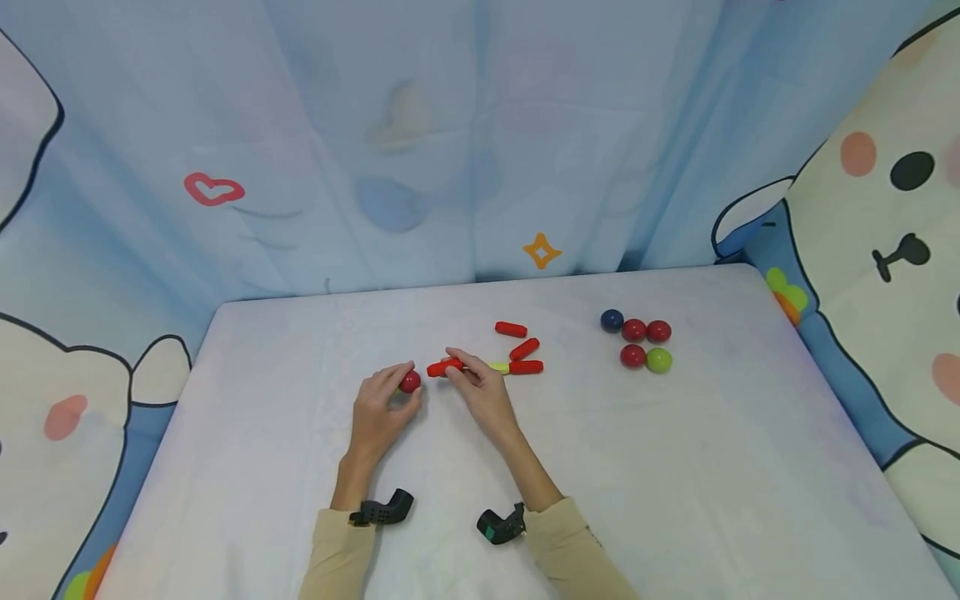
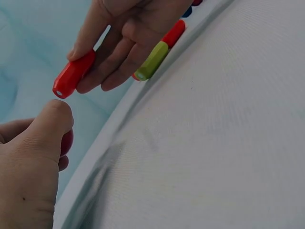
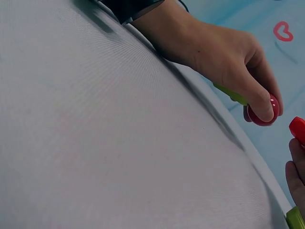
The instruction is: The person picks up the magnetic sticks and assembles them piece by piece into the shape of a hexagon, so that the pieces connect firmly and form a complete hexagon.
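My left hand (image 1: 378, 417) pinches a glossy red ball (image 1: 410, 382) between thumb and fingertips. In the right wrist view a green piece (image 3: 231, 94) shows behind that ball, partly hidden by the hand. My right hand (image 1: 483, 398) pinches a short red faceted stick (image 2: 74, 74) by one end, with a small pale hole in its free end. This free end points at the red ball, a small gap apart. Just right of the right hand lies a yellow-green stick (image 2: 153, 62), end to end with another red stick (image 1: 527, 367).
Two loose red sticks, one at the back (image 1: 511, 329) and a slanted one (image 1: 524, 349), lie behind that row. Farther right sit a dark blue ball (image 1: 612, 321), several red balls (image 1: 633, 331) and a green ball (image 1: 659, 360). A white cloth covers the table (image 1: 675, 475); a blue curtain (image 1: 450, 167) hangs behind.
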Motion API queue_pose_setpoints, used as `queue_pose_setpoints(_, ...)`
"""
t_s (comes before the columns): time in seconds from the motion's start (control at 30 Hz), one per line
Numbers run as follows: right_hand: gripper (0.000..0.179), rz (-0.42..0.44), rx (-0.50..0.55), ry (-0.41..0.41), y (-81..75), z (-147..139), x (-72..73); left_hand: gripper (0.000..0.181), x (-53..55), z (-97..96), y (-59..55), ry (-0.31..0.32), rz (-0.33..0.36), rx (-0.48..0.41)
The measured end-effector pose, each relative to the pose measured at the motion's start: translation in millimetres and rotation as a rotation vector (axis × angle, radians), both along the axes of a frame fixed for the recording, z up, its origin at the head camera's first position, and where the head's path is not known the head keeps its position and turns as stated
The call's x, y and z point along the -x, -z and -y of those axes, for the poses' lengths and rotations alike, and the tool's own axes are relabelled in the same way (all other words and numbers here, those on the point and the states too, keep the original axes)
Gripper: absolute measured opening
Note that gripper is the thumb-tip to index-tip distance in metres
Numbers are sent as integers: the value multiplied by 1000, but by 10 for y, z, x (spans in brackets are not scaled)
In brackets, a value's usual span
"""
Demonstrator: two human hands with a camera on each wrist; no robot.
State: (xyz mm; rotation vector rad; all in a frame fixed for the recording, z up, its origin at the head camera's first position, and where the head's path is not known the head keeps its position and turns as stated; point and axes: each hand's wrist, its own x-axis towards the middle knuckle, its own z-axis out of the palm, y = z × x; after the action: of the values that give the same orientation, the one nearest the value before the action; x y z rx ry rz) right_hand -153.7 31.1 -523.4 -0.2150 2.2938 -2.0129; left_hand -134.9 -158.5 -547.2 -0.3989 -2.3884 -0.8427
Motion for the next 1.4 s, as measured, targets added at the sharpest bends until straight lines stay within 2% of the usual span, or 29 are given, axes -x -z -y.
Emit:
queue_pose_setpoints(0.23,41,36,-17,-6,-1,1,-12,42,11,-11,9,12,-51,2)
queue_pose_setpoints(0.4,41,40,-30,4,8,6,-9,42,17,-20,1,19,-56,6)
queue_pose_setpoints(0.67,43,32,-116,-122,22,18,-29,41,20,-22,-13,19,-85,14)
queue_pose_setpoints(0.87,43,46,-124,-127,18,14,-40,42,15,-12,-8,19,-73,20)
queue_pose_setpoints(1.1,42,2,-86,-152,39,13,-24,40,29,-2,0,59,-88,37)
queue_pose_setpoints(1.23,42,-6,-72,-170,55,23,-12,41,16,1,-11,55,-69,57)
queue_pose_setpoints(1.4,41,-14,-68,-120,33,26,-6,42,-6,9,-20,60,-41,77)
